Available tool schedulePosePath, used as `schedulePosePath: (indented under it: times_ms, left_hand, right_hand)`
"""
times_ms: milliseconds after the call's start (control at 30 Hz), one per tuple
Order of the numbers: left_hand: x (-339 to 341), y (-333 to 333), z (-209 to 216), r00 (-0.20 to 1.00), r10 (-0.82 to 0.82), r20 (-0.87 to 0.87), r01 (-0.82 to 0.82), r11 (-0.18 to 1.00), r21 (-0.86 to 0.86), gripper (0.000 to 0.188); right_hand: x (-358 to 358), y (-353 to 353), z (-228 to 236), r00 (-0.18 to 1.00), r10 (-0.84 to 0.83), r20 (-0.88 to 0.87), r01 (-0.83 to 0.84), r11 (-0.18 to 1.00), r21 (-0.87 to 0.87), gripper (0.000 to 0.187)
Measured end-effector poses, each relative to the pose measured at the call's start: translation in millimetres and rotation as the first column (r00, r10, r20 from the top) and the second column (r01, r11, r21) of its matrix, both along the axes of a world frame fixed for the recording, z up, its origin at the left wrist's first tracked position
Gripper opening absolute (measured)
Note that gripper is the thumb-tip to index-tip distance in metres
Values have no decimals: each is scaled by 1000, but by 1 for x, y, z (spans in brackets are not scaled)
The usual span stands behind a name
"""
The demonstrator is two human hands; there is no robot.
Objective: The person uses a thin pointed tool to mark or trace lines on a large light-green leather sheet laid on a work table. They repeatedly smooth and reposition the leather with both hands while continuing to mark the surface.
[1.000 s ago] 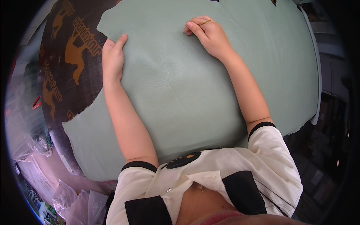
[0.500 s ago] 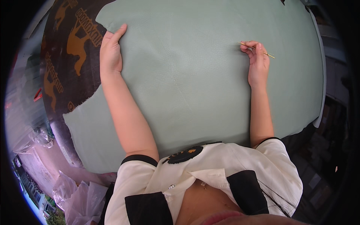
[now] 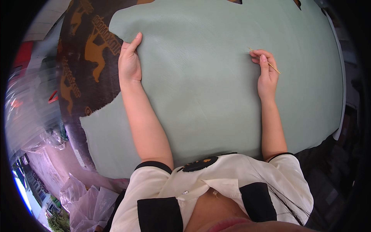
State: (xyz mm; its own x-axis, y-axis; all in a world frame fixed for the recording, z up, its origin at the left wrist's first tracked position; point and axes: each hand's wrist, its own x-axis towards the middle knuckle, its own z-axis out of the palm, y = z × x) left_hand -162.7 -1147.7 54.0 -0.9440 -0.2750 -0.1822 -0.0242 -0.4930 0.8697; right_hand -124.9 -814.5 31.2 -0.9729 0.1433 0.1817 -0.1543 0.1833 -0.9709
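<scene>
A large pale green sheet of leather-like material (image 3: pixel 205 89) lies spread over the table. My left hand (image 3: pixel 129 62) rests flat on its left edge, fingers together and pressing it down. My right hand (image 3: pixel 266 71) sits on the sheet toward the right and pinches a thin yellow stick-like tool (image 3: pixel 270 65), its tip touching the material. Both forearms reach up from the lower edge of the view.
A dark brown cloth with orange animal prints (image 3: pixel 83 58) covers the table under the sheet at the left. Clear plastic bags (image 3: pixel 83 197) lie on the floor at the lower left. The table's white edge (image 3: pixel 342 96) curves down the right.
My right hand has moved from the sheet's top edge down and to the right and now holds the thin tool. My left hand has shifted only a little along the left edge.
</scene>
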Motion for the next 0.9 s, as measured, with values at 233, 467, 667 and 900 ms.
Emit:
schedulePosePath:
  times_ms: [233,467,667,900]
  left_hand:
    - [-5,-3,-3,1000,-16,-22,13,996,-94,34]
    - [-15,-10,-18,999,22,28,-8,907,-420,34]
    - [-20,-7,-32,985,102,-136,-169,675,-718,33]
    - [-31,-18,-45,961,187,-206,-209,-6,-978,49]
  right_hand:
    - [-7,-4,3,1000,-1,12,0,999,38,31]
    - [-14,3,-11,1000,-26,-14,25,993,-115,33]
    - [-22,14,-28,1000,23,20,-17,970,-244,35]
    - [78,-33,0,907,416,-70,-382,879,285,29]
